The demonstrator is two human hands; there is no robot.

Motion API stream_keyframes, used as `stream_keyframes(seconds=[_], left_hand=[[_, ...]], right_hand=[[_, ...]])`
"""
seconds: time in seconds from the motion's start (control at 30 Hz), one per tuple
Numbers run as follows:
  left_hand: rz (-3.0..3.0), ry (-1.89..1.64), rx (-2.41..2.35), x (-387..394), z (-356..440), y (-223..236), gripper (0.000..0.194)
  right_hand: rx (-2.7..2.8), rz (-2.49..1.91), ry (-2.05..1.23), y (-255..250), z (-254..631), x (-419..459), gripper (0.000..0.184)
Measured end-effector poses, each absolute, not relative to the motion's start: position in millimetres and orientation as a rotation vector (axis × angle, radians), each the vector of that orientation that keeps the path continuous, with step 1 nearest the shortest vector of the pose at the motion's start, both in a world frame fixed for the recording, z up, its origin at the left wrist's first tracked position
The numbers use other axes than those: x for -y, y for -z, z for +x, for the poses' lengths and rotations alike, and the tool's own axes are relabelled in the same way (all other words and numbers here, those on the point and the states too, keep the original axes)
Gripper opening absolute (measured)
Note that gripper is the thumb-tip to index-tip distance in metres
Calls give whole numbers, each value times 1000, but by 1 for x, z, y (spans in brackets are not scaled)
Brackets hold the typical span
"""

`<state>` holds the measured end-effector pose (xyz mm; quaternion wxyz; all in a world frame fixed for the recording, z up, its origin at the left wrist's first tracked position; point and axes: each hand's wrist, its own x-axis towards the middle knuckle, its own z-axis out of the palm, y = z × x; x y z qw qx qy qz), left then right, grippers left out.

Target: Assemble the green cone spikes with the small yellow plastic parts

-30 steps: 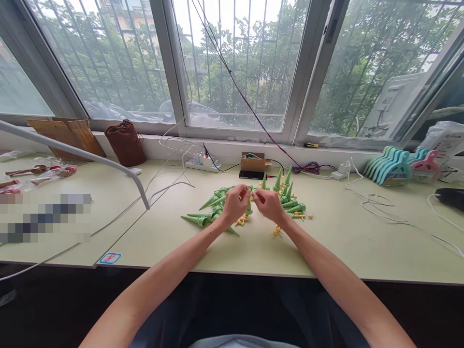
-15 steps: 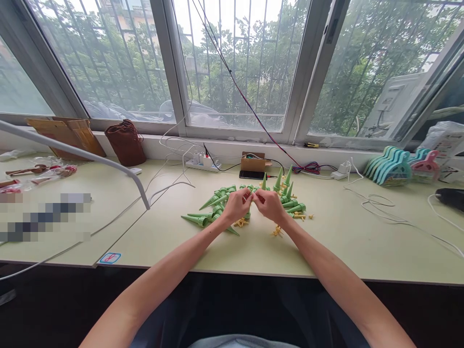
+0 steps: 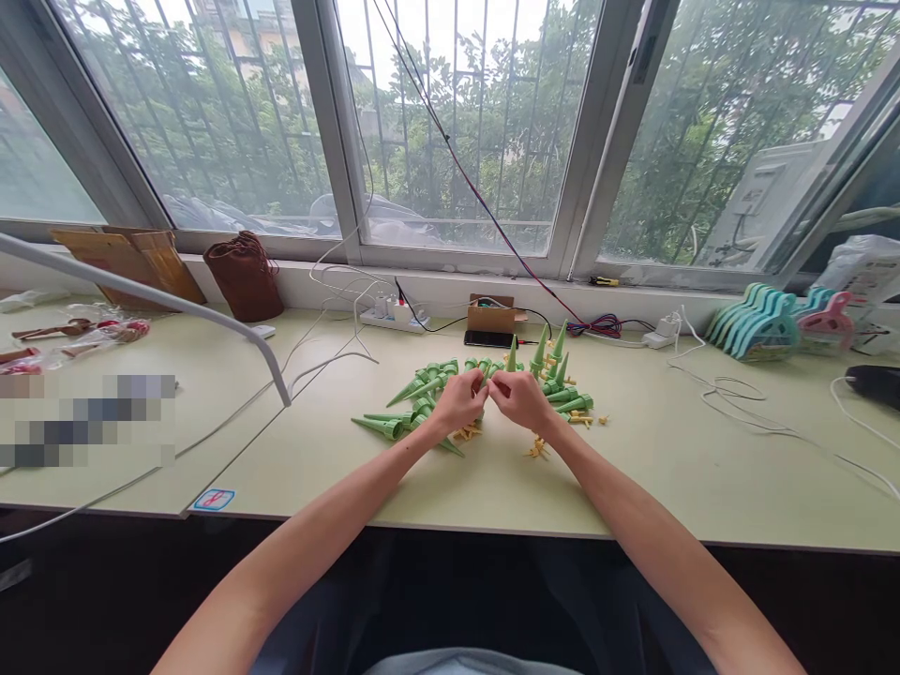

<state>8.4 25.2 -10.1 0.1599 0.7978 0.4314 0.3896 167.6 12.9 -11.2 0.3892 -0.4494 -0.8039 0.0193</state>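
At the top of the frame we have the windows (image 3: 457,131), and below them the table (image 3: 703,469). Our left hand (image 3: 460,401) and right hand (image 3: 521,399) almost meet mid-frame, fingers curled and pinched together; we cannot tell exactly what they grip. Around them, at the centre, lie green cones (image 3: 383,427), with a few standing upright just right of centre. Smallest are the yellow pieces (image 3: 538,449), scattered below and right of our hands, near the cones.

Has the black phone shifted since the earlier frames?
No, the black phone lies in the same spot, just in front of the small cardboard box.
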Motion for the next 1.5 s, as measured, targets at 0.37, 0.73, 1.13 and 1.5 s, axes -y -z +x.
stream_keyframes(seconds=[0.37,0.73,1.13,1.5], left_hand=[[2159,-1225,-1339,-28,5,7,21],[2021,-1358,-1361,-27,5,7,20],[1881,-1589,-1246,-26,6,2,22],[1832,-1601,-1216,-26,7,2,21]], right_hand=[[2178,-1036,-185,13,166,-11,30],[2320,-876,-305,11,160,-4,10],[2497,-960,-375,13,152,0,25],[2509,-975,-380,16,151,0,23]])
